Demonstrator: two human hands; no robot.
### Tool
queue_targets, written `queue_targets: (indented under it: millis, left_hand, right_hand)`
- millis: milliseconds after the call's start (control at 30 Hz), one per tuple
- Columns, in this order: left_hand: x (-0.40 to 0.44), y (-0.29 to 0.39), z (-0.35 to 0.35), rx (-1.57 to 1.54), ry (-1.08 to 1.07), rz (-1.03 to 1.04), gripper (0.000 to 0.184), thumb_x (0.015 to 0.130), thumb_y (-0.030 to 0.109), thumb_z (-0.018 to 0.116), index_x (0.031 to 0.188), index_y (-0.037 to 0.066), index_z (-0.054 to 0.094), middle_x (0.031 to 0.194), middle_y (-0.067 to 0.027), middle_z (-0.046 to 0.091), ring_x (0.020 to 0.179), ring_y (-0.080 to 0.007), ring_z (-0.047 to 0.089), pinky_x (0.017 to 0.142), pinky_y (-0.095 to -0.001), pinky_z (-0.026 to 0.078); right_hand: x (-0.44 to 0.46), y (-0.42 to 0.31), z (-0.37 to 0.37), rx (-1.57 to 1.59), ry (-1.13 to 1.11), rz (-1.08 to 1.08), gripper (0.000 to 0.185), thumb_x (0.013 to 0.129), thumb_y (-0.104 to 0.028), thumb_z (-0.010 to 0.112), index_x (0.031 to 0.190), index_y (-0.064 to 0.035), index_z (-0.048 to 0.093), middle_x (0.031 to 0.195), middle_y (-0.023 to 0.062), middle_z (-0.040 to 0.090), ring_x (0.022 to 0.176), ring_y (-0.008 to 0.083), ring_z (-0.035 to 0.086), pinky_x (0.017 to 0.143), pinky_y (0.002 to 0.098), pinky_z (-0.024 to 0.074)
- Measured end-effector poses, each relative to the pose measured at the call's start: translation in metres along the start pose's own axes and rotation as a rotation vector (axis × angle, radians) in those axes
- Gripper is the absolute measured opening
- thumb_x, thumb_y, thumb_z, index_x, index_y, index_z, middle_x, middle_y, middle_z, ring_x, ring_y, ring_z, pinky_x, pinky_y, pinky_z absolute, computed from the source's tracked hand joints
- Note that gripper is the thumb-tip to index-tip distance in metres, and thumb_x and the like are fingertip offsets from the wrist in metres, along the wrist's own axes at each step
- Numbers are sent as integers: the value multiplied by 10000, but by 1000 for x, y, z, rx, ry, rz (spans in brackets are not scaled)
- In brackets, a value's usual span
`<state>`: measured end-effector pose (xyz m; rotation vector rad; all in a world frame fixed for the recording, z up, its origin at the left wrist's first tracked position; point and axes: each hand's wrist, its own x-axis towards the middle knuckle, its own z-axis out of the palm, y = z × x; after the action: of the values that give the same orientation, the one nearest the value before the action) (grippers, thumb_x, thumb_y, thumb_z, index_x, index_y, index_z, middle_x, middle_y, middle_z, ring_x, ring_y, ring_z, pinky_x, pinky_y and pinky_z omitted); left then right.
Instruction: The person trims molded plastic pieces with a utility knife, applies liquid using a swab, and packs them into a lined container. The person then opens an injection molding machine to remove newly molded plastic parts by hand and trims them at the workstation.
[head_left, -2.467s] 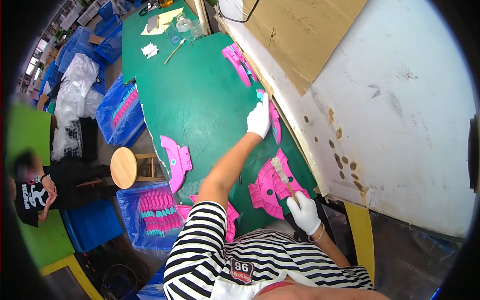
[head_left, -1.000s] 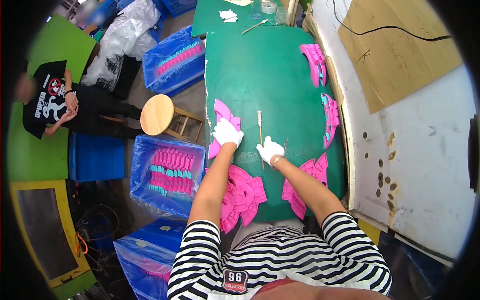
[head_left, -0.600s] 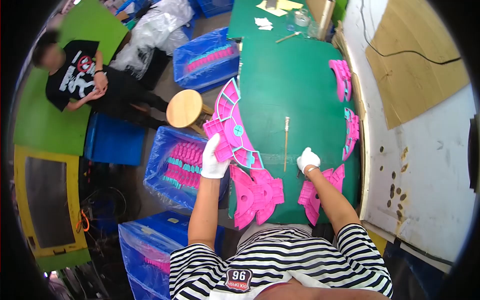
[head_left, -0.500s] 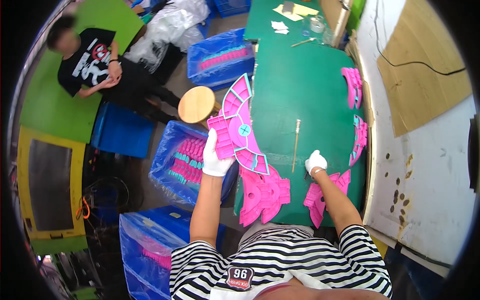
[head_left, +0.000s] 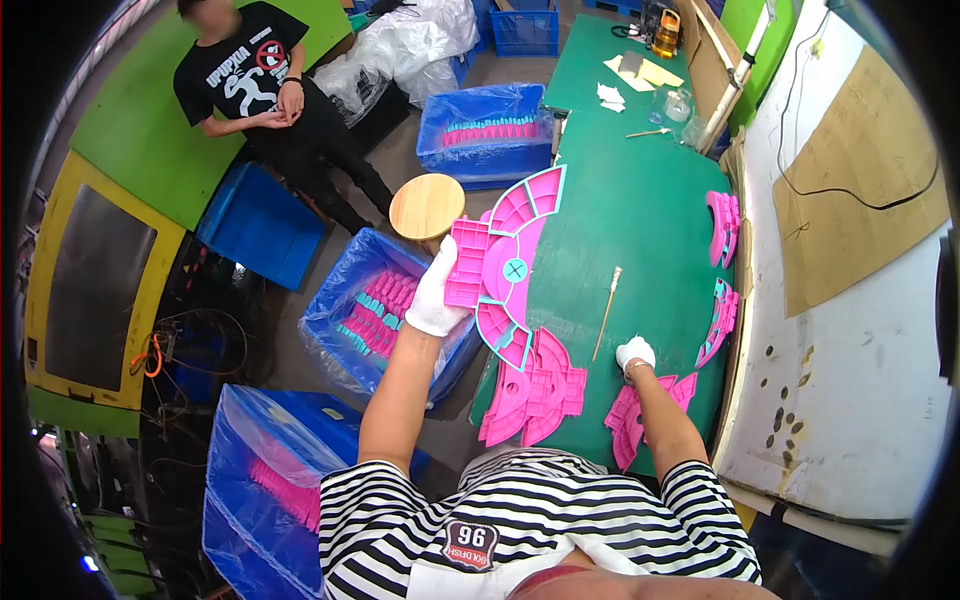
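My left hand (head_left: 437, 295), in a white glove, grips a fan-shaped pink plastic part (head_left: 512, 240) by its ribbed side. Teal edging and a round teal piece with a cross mark this part, held up over the table's left edge. My right hand (head_left: 635, 353), also gloved, is closed above the green table (head_left: 640, 240); whatever its fingers hold is hidden. Just below it lies a pink part (head_left: 625, 420), partly covered by my forearm. Several pink parts (head_left: 540, 395) overlap at the table's near left corner, under the held one.
A thin stick (head_left: 606, 315) lies mid-table. Two pink-and-teal parts (head_left: 722, 230) stand along the right edge. Left of the table are a lined blue bin (head_left: 330, 300) of parts, another blue bin (head_left: 485, 165) and a round stool (head_left: 427, 205). A person (head_left: 255, 90) stands beyond.
The whole view has shifted, with the surroundings now further right and lower. My left hand still holds the pink part, and my right hand stays closed near the near right parts.
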<state>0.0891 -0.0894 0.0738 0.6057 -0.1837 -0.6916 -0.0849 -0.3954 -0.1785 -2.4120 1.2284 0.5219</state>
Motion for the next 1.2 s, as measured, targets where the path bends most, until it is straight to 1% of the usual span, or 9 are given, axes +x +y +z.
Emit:
queue_targets:
  millis: [233, 300, 433, 567, 767, 967, 1033, 1100, 1200]
  left_hand:
    - [-5, 11, 3, 45, -85, 11, 544, 996, 390, 381, 1407, 36, 329, 1399, -129, 436, 1266, -252, 450, 1068, -411, 347]
    - [-8, 14, 14, 17, -97, -31, 535, 997, 381, 385, 1405, 39, 333, 1390, -123, 448, 1255, -247, 461, 1066, -409, 350]
    - [-8, 6, 12, 49, -79, -25, 520, 994, 385, 394, 1387, 45, 363, 1368, -117, 473, 1240, -240, 475, 1059, -407, 359]
    - [-9, -15, 12, 23, 30, 5, 481, 1002, 385, 374, 1354, 60, 413, 1342, -108, 500, 1222, -243, 492, 1045, -420, 374]
    - [-21, -47, -7, 26, 79, -19, 563, 988, 476, 335, 1399, 92, 357, 1389, -92, 453, 1240, -260, 475, 1047, -438, 371]
    - [-22, -41, -1, 81, 64, 118, 611, 977, 527, 308, 1391, 80, 360, 1367, -84, 474, 1239, -243, 476, 1032, -410, 389]
    - [-20, -38, -8, 147, 102, 176, 621, 978, 533, 294, 1392, 74, 356, 1362, -86, 476, 1244, -241, 470, 1030, -405, 391]
    - [-20, -35, -3, 165, 117, 205, 625, 978, 535, 290, 1394, 73, 353, 1367, -89, 471, 1248, -241, 466, 1031, -406, 390]
    - [-13, -41, 1, 164, 141, 265, 616, 978, 538, 284, 1370, 72, 374, 1327, -91, 496, 1211, -238, 492, 1016, -401, 404]
  right_hand:
    - [-2, 6, -9, 330, 79, -13, 238, 915, -248, 403, 975, -64, 542, 868, 217, 654, 854, 367, 652, 755, 446, 520]
    - [-61, -27, -70, 1047, -71, -36, 245, 951, -300, 424, 876, -71, 464, 580, 128, 499, 509, 277, 573, 513, 411, 490]
    - [-91, -53, -109, 806, 446, -581, 230, 951, -281, 473, 918, -54, 481, 627, 145, 459, 564, 269, 533, 568, 388, 459]
    - [-70, -53, -99, 642, 498, -322, 380, 860, -417, 575, 961, -57, 501, 760, 201, 604, 737, 420, 597, 648, 470, 469]
    - [-17, -51, -5, 165, 300, -141, 500, 836, -497, 576, 1020, -38, 500, 1035, 225, 573, 872, 396, 635, 766, 461, 524]
    - [19, -54, 20, 190, 304, -107, 290, 903, -308, 495, 989, -30, 499, 881, 203, 622, 843, 399, 642, 739, 503, 505]
    - [15, -45, 1, 324, 434, -304, 235, 921, -263, 470, 972, -34, 491, 745, 161, 614, 722, 325, 654, 622, 453, 498]
    - [-70, -65, -83, 756, 262, -381, 191, 926, -235, 485, 963, -48, 479, 706, 165, 610, 642, 323, 634, 552, 411, 472]
    - [-172, -87, -135, 809, 349, -756, 107, 896, -168, 544, 936, -69, 543, 651, 147, 581, 576, 324, 597, 516, 380, 447]
